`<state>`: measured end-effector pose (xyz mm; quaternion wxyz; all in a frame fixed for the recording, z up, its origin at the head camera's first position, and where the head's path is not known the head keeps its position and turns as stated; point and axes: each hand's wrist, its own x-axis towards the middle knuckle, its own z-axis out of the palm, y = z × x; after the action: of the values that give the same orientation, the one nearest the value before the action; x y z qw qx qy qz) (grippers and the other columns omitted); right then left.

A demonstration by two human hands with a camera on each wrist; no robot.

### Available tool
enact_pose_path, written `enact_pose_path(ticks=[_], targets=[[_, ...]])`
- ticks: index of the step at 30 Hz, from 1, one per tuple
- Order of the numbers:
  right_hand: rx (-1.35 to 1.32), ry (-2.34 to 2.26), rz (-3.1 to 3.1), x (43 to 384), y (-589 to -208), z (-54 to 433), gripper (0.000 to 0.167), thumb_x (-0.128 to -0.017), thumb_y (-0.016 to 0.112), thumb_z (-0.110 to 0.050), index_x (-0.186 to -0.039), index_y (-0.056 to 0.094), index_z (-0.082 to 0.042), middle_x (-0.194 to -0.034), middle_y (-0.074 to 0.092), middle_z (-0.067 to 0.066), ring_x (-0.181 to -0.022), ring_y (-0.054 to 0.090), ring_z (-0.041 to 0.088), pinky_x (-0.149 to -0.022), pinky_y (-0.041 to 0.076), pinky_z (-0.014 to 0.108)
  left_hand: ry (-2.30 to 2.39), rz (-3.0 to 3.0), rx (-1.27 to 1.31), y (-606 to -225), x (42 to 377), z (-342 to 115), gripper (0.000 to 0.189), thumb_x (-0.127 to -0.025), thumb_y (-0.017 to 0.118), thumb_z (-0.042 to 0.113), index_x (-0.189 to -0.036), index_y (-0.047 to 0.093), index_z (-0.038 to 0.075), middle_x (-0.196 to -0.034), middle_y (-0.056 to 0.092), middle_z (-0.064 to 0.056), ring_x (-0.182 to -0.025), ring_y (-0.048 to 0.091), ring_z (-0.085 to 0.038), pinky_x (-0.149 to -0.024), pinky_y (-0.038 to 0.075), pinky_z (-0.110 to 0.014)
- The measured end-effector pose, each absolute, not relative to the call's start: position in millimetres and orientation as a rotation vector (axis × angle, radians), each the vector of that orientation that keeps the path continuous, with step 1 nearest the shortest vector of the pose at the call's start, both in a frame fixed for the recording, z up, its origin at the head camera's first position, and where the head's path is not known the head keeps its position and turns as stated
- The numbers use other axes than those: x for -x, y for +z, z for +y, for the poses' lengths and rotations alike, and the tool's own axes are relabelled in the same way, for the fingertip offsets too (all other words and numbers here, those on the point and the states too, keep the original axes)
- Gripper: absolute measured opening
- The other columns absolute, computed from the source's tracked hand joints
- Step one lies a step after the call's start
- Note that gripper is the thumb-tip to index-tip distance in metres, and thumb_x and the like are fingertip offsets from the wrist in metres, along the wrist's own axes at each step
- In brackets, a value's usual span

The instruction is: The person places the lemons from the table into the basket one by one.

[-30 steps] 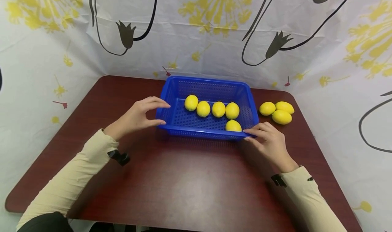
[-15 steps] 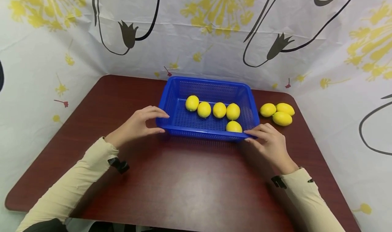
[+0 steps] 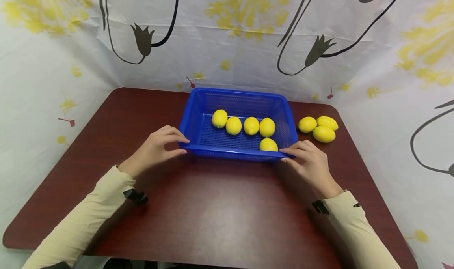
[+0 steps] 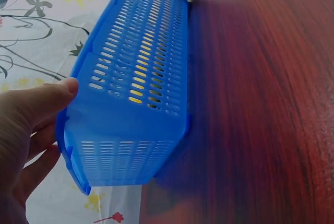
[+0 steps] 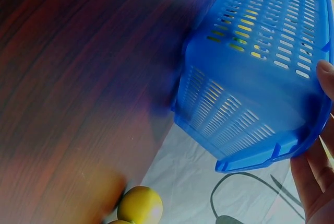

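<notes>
A blue perforated plastic basket (image 3: 230,152) stands on the table, with several yellow lemons (image 3: 251,126) inside. One of them lies against the front wall near the right corner. My left hand (image 3: 157,146) is at the basket's front left corner. In the left wrist view, its thumb (image 4: 65,89) lies on the outer side of the rim, with the other fingers beyond it. At the front right corner, my right hand (image 3: 312,164) pinches the rim between thumb and fingers. The right wrist view shows those fingers (image 5: 313,174) around the corner.
Three lemons (image 3: 324,134) lie together on the dark red-brown table (image 3: 220,213), right of the basket. A white cloth (image 3: 227,75) printed with yellow flowers and dark stems hangs behind the table and at both sides.
My left hand has moved down and closer to the basket's front left corner, and its fingers now meet the rim. My right hand keeps its pinch on the right corner.
</notes>
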<state>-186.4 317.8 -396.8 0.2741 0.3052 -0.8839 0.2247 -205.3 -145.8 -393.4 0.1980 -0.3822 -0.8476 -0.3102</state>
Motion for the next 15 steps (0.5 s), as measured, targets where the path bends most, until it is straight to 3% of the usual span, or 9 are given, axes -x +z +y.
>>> enact_pose_path(ticks=[15], targets=[[-0.824, 0.491, -2.455, 187.7, -388.1, 318.6, 0.033, -0.069, 0.09, -0.016, -0.1, 0.08, -0.018, -0.091, 0.071, -0.003, -0.086, 0.058, 0.011, -0.066, 0.043, 0.015, -0.84, -2.246, 1.058, -405.0, 205.9, -143.7, 0.032, -0.069, 0.089, 0.006, -0.098, 0.078, 0.014, -0.094, 0.07, -0.001, -0.091, 0.057, -0.014, -0.079, 0.046, -0.023]])
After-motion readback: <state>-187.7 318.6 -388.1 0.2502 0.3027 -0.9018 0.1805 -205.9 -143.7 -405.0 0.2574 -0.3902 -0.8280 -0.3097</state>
